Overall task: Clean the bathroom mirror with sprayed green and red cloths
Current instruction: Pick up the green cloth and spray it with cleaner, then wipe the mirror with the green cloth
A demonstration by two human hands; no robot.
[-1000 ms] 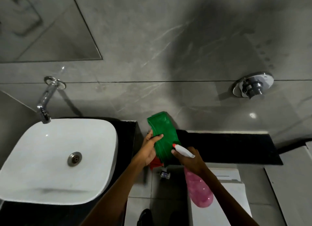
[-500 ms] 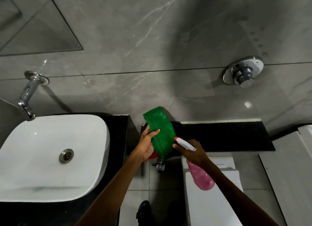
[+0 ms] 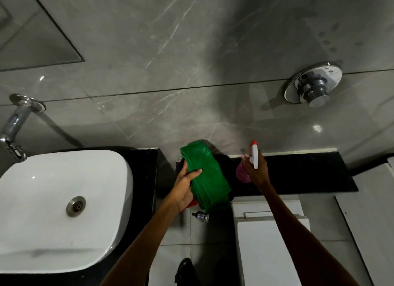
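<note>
Grey marbled wall tiles fill my head view, with a black ledge running below them at 3 o'clock and the mirror's corner at 10 o'clock. My left hand is closed around the folded green cloth at centre, thumb pressed across its face; a sliver of the red cloth peeks out beneath it. My right hand is wrapped around the neck of the spray bottle, held upright just above the ledge, just to the right of the cloth. I judge the spraying step is finishing: next I should set the bottle on the ledge and carry the cloths toward the mirror. Pink liquid shows in the bottle; how full, I cannot tell. At 8 o'clock the white basin holds nothing but its drain.
</note>
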